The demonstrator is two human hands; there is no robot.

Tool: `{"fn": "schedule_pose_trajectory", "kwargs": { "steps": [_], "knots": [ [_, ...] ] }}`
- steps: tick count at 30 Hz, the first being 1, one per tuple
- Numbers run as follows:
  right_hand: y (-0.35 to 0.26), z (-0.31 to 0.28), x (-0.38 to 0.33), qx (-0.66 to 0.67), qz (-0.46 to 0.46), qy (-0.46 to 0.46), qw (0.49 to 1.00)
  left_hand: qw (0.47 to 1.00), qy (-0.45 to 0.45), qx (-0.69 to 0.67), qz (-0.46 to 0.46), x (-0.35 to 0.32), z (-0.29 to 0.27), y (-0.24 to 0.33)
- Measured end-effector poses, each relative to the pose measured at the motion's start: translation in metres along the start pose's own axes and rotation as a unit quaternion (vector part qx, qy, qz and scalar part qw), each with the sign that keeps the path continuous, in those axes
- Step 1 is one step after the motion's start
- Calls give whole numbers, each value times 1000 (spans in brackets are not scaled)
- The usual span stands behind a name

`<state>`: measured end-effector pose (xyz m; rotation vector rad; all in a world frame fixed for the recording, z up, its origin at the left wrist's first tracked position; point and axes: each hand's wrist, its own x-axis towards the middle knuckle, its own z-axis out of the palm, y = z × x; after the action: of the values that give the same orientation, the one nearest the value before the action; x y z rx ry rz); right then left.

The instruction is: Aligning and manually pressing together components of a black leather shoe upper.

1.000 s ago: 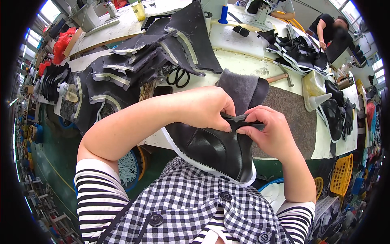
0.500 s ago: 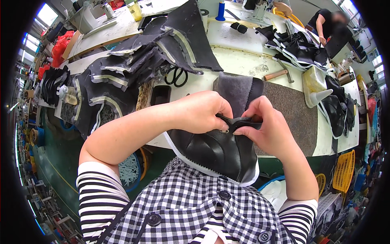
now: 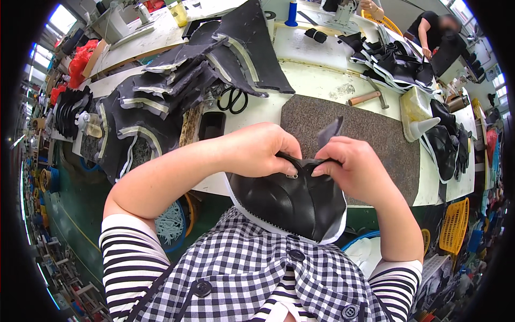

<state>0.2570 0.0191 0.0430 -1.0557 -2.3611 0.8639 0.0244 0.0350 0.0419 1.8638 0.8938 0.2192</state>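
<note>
Pinching the folded top edge of a black leather piece (image 3: 279, 199) between thumb and fingers of the left hand (image 3: 271, 153); gripping the same edge, near the first grip, between thumb and fingers of the right hand (image 3: 347, 165). Beside the left thumb, a small shiny metal fitting (image 3: 292, 176); just past the right fingers, a dark, blurred flap (image 3: 330, 131). Holding the black leather piece at the near left part of the brown mat (image 3: 375, 155), with a white border (image 3: 248, 217) curving along the bottom, close against a checked apron (image 3: 236, 268).

Left of the mat, black-handled scissors (image 3: 232, 100) and a flat black rectangular object (image 3: 212, 125); farther left, a heap of dark fabric pieces (image 3: 182, 86) with pale strips. Just beyond the mat, a wooden-handled hammer (image 3: 367, 98); farther beyond, a blue spool (image 3: 291, 13) and, toward the right, a pile of black, white-edged pieces (image 3: 399, 67). Right of the mat, a yellowish container (image 3: 416, 110) with a white cone, then more black pieces (image 3: 444, 153). All around the mat, a white tabletop (image 3: 322, 83). Far beyond the mat, at right, a person in dark clothes (image 3: 426, 37).
</note>
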Motion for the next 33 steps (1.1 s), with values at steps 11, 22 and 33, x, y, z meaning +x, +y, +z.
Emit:
{"fn": "schedule_pose_trajectory", "kwargs": {
  "steps": [11, 22, 33],
  "knots": [
    [33, 15, -2, 88, 45, -32, 995, 996, -34, 32, -76, -16, -6, -22],
    [12, 1, -12, 105, 85, -47, 990, 998, 21, -36, -54, -21, 3, -5],
    [-5, 20, -10, -87, -68, 24, 994, 993, 94, 69, -4, -30, 7, 5]
  ]
}}
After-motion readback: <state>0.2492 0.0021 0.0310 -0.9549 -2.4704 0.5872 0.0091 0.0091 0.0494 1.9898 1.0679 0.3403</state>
